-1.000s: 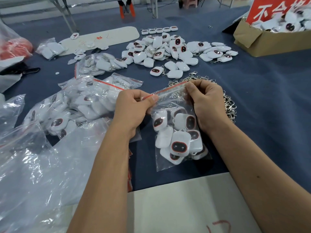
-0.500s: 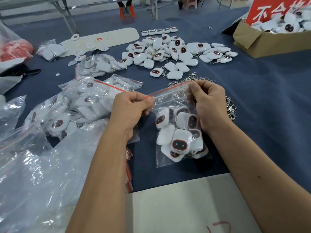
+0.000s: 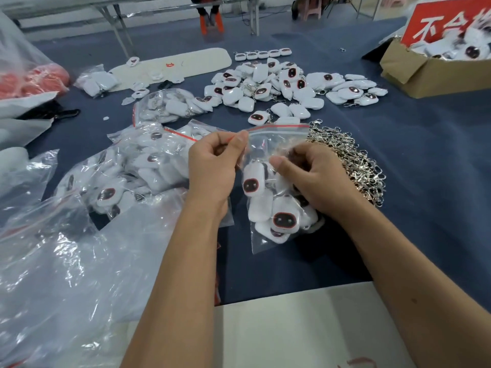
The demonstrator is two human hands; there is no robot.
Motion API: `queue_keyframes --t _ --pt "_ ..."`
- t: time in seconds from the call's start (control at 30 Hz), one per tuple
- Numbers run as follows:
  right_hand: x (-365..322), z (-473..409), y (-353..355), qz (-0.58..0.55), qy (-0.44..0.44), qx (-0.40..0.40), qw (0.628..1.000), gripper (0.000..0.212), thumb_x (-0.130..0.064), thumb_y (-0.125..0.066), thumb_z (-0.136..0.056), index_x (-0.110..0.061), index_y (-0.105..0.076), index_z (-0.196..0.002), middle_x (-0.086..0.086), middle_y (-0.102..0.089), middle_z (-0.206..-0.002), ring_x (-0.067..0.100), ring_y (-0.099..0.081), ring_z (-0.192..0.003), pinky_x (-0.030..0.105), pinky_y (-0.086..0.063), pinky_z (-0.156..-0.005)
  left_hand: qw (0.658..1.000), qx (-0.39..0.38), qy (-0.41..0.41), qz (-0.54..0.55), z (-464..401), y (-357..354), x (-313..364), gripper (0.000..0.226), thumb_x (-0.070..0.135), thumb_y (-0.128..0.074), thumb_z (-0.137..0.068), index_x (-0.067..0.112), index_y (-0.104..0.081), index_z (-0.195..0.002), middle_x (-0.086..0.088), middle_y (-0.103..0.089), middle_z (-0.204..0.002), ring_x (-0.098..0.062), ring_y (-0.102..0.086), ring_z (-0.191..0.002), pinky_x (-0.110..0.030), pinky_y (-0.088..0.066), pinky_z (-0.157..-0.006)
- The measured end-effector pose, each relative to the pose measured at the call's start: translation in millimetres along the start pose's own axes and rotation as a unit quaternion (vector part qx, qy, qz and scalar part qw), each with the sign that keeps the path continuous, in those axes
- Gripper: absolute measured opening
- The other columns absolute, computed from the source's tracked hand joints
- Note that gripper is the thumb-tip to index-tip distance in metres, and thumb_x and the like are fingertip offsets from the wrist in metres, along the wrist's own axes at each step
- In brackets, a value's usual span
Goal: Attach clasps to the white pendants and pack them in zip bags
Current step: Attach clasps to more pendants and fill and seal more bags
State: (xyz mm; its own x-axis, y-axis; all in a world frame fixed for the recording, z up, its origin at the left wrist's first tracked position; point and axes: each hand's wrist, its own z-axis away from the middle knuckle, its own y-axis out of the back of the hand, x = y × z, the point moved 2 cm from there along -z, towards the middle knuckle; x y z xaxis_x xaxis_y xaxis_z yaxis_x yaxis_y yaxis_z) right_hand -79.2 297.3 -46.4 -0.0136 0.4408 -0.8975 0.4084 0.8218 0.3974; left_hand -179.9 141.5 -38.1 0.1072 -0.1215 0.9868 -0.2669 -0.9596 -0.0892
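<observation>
Now left hand (image 3: 212, 166) pinches zip bag (image 3: 268, 144) of white pendants (image 3: 279, 208); right hand (image 3: 316, 179) grips bag's middle.

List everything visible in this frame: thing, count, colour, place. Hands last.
zip bag: one, clear with red strip, centre, holding white pendants
loose pendants: many, white with dark faces, far centre pile
clasps: heap, silver, right of the bag
filled bags: several, clear, left of centre
cardboard box: one, brown, far right, with pendants inside
table cloth: dark blue
left hand: pinches the bag's top left corner
right hand: grips the bag's middle
</observation>
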Motion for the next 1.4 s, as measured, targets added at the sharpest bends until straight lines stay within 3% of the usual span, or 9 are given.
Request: queue_keyframes --t 0.2,0.3,0.47,0.6,0.73,0.93,1.07,1.2,1.4 --pt "-4.8 -1.3 6.7 -0.151 -0.039 0.17 0.973 0.028 -0.024 -0.065 -0.102 -0.013 -0.071 -0.077 0.002 -0.07 -0.067 0.016 -0.058 -0.056 0.028 -0.046 -0.053 0.977 -0.166 0.109 -0.071 6.6 -6.2 0.2 0.052 0.074 -0.07 -0.072 0.026 -0.068 -0.091 0.007 -0.071 -0.087 -0.014 -0.065 -0.084 -0.04 -0.054 -0.088" --pt "-7.7 -5.5 2.7 -0.241 -0.085 0.213 0.943 0.028 -0.025 -0.062 -0.104 -0.014 -0.069 -0.08 0.009 -0.065 -0.068 0.024 -0.055 -0.057 0.035 -0.047 -0.053 0.959 -0.251 0.115 -0.068 13.7 -10.0 2.0 0.058 0.058 -0.081 -0.071 0.016 -0.067 -0.108 0.001 -0.077 -0.096 -0.02 -0.074 -0.086 -0.041 -0.06 -0.08" --pt "-22.7 -17.0 -15.1 -0.485 -0.089 0.135 0.859 0.031 -0.033 -0.05 -0.108 -0.005 -0.063 -0.109 0.011 -0.078 -0.09 0.025 -0.074 -0.082 0.041 -0.06 -0.077 0.99 -0.086 -0.013 0.112 4.5 6.1 18.7 0.04 0.025 -0.088 -0.063 0.015 -0.068 -0.097 -0.006 -0.077 -0.097 -0.023 -0.074 -0.086 -0.039 -0.061 -0.076" --pt "-22.4 -24.3 -45.4 -0.171 -0.053 0.072 0.981 0.018 -0.023 -0.062 -0.104 -0.012 -0.062 -0.119 0.001 -0.073 -0.1 0.014 -0.067 -0.086 0.033 -0.057 -0.071 0.974 0.057 -0.074 0.207 -3.6 30.6 32.2 0.032 0.014 -0.083 -0.083 0.015 -0.057 -0.101 -0.016 -0.071 -0.107 -0.026 -0.074 -0.09 -0.036 -0.06 -0.068" --pt "-27.3 -38.7 -78.1 0.115 0.066 -0.034 0.991 0.062 -0.027 -0.073 -0.096 -0.014 -0.046 -0.15 0.005 -0.06 -0.141 0.022 -0.052 -0.129 0.038 -0.04 -0.113 0.954 0.267 -0.106 0.087 -4.3 55.6 28.2 0.042 0.034 -0.088 -0.08 0.021 -0.051 -0.096 -0.015 -0.06 -0.103 -0.023 -0.058 -0.087 -0.052 -0.057 -0.084" --pt "-27.4 -46.3 -91.4 0.111 0.067 -0.007 0.992 0.018 -0.018 -0.076 -0.091 -0.011 -0.076 -0.108 -0.015 -0.063 -0.077 -0.004 -0.057 -0.07 0.019 -0.044 -0.075 0.926 0.362 -0.085 0.063 -5.9 71.4 23.4 0.082 0.035 -0.085 -0.081 0.003 -0.043 -0.144 -0.017 -0.056 -0.142 -0.024 -0.062 -0.123 -0.035 -0.054 -0.102" --pt "-21.7 -37.6 -74.9 0.04 0.041 0.029 0.998 0.009 -0.017 -0.075 -0.092 -0.015 -0.077 -0.084 -0.015 -0.059 -0.059 -0.002 -0.048 -0.053 0.011 -0.036 -0.059 0.939 0.34 -0.054 0.006 -13.7 69.6 17.6 0.063 0.028 -0.075 -0.091 0.009 -0.047 -0.145 -0.004 -0.063 -0.132 -0.008 -0.068 -0.111 -0.034 -0.056 -0.1" --pt "-16.7 -28.5 -48.5 -0.024 -0.016 0.072 0.997 0.025 -0.025 -0.069 -0.097 -0.014 -0.075 -0.076 0.003 -0.063 -0.06 0.006 -0.049 -0.056 0.029 -0.044 -0.059 0.864 0.452 -0.161 -0.153 3.1 59.7 31.1 0.04 0.013 -0.061 -0.09 0.007 -0.055 -0.129 0.001 -0.052 -0.108 0.001 -0.056 -0.089 -0.006 -0.043 -0.078" --pt "1.8 -5.7 -10.0 -0.056 -0.056 0.178 0.981 0.018 -0.028 -0.078 -0.091 -0.026 -0.08 -0.073 -0.007 -0.075 -0.068 0.014 -0.071 -0.065 0.045 -0.064 -0.067 0.915 0.197 -0.288 -0.2 12.3 11.6 33.6 0.009 0.01 -0.06 -0.094 0.018 -0.056 -0.09 0.013 -0.055 -0.071 -0.005 -0.055 -0.065 -0.018 -0.045 -0.061"
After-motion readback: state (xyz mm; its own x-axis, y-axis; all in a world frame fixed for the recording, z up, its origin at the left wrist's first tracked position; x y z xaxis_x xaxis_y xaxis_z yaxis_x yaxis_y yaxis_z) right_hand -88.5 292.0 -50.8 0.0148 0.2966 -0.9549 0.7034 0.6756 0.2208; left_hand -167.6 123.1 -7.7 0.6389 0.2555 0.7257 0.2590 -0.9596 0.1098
